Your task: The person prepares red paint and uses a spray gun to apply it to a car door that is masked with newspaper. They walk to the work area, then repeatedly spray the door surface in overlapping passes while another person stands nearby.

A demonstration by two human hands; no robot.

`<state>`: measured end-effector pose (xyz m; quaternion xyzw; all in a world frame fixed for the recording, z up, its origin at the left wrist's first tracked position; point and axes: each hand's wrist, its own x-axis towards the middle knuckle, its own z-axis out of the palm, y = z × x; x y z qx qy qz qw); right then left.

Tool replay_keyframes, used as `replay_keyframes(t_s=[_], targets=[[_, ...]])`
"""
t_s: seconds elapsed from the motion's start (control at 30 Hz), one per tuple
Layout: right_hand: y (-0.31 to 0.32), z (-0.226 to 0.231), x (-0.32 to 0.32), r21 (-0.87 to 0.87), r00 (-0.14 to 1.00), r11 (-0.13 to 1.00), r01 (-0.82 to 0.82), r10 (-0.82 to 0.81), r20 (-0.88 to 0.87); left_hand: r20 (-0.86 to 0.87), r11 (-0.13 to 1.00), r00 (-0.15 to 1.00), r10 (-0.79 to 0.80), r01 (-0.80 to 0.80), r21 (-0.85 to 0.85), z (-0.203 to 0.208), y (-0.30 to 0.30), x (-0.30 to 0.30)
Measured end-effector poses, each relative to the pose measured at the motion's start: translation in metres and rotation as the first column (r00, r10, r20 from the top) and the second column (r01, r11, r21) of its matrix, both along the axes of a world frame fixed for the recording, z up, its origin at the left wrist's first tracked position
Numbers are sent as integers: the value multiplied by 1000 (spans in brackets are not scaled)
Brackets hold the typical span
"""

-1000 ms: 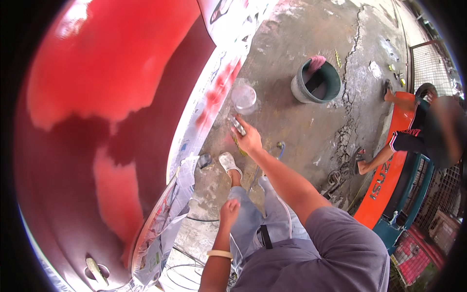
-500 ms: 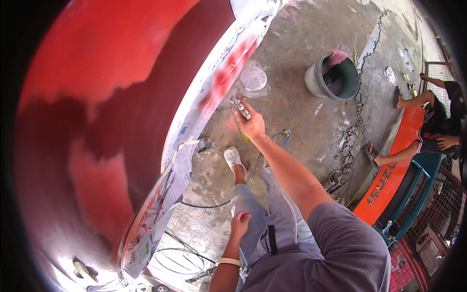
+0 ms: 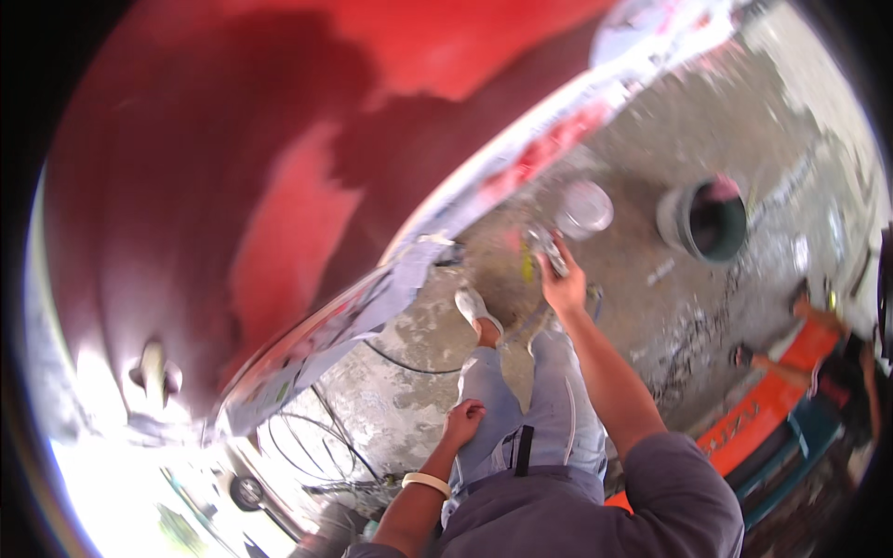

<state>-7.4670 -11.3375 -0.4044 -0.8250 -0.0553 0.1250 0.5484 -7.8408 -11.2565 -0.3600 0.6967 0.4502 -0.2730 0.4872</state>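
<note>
In my right hand [image 3: 566, 286] is a metallic spray gun [image 3: 547, 249], held out over the floor with my arm stretched ahead. My left hand [image 3: 464, 421] is by my left thigh, its fingers curled and nothing visible in them. On the left stands a large curved vehicle panel [image 3: 167, 260], dark maroon with bright red painted patches. Newspaper masking [image 3: 549, 144] runs along its lower edge, marked with red overspray. The spray gun is to the right of this edge, apart from it. Motion blurs the picture somewhat.
A round pale lid or can [image 3: 584, 209] sits just beyond the gun. Further right is a grey bucket [image 3: 684, 223] with a pink cloth over its rim. Black hose [image 3: 409, 367] curves across the concrete. At the right, a person [image 3: 846, 386] is beside an orange tailgate [image 3: 753, 409].
My view has turned, so the panel edge now slants more and the bucket appears further right and lower. My right hand still holds the spray gun; my left hand stays by the thigh.
</note>
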Motion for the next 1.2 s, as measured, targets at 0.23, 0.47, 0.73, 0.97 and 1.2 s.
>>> replay_keyframes(t_s=[0.23,0.47,0.73,0.97,1.2], targets=[[-59,140,-86,39,986,989,-145,148,-79,7,954,959,-282,280,106,54,23,-26],[-56,237,-161,208,984,968,-141,159,-74,48,656,656,-753,754,-30,52,63,-55],[7,281,-299,306,999,951,-51,50,10,625,911,765,-155,355,-209,185,76,-47],[65,333,-393,409,992,912,-45,91,-93,707,718,629,323,325,-616,198,82,-102],[73,364,-422,332,997,940,-75,62,51,762,751,624,172,418,-511,219,96,-120]])
